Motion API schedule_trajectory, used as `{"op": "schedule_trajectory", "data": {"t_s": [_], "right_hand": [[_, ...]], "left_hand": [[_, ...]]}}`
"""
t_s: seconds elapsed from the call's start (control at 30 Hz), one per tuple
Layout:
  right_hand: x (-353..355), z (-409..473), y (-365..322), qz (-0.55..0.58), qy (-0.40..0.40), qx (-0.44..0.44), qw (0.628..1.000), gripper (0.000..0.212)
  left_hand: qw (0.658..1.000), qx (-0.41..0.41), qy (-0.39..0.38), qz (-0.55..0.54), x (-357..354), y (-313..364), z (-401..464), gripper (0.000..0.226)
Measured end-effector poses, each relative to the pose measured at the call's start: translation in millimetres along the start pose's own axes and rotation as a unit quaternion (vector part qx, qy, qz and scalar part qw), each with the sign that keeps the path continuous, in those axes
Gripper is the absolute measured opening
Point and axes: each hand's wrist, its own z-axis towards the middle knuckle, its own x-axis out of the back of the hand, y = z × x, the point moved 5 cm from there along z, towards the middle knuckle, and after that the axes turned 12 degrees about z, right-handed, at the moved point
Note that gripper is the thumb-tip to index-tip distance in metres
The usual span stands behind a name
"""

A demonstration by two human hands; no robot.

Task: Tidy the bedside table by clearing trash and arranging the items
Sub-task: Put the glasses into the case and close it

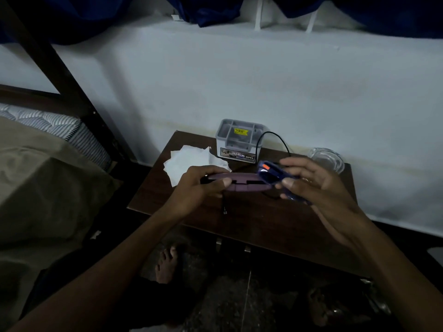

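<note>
left hand [201, 185] grip: pinches purple flat case [239, 182], long axis left-right | right hand [309, 180] grip: pinches blue wrapper [275, 174] at case's right end | both above tabletop [251, 219] | white tissue [189, 161] beyond left grip, nearer it

Beyond the fingers [291, 164] of both hands, a grey plastic box [241, 140] is standing at the back of the worktop [239, 219], its black cable [275, 140] looping toward the right fingers. Crumpled white paper [189, 159] is lying just past the left fingers, and a clear glass dish [329, 159] is sitting behind the right ones. Bare worktop is lying open beneath and nearer than the fingers.
</note>
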Motion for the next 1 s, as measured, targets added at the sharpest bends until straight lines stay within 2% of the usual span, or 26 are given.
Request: {"op": "schedule_trajectory", "data": {"t_s": [0.1, 0.3, 0.43, 0.53, 0.67, 0.87, 1.0], "right_hand": [[-6, 1, 2, -0.06, -0.041, 0.007, 0.997, 0.038], [-13, -1, -8, -0.142, -0.061, 0.042, 0.987, 0.045], [-18, -2, -7, -0.184, -0.08, 0.042, 0.979, 0.053], [-22, -5, -3, -0.248, -0.095, 0.034, 0.963, 0.052], [-32, -9, 8, -0.328, -0.111, 0.031, 0.938, 0.05], [-30, -6, 4, -0.286, -0.12, 0.032, 0.95, 0.042], [-27, -5, -17, -0.234, -0.095, 0.088, 0.964, 0.036]], "left_hand": [[0.999, 0.007, -0.009, -0.045, -4, 2, 3, 0.027], [0.991, 0.045, 0.007, -0.129, -1, 3, 8, 0.027], [0.988, 0.055, 0.015, -0.141, 2, 4, 10, 0.026], [0.984, 0.066, 0.049, -0.157, 5, 5, 11, 0.018], [0.979, 0.093, 0.101, -0.149, 9, 4, 13, 0.022], [0.985, 0.086, 0.124, -0.085, 8, -1, 16, 0.026], [0.987, 0.09, 0.098, -0.095, 4, -2, 17, 0.021]]}}
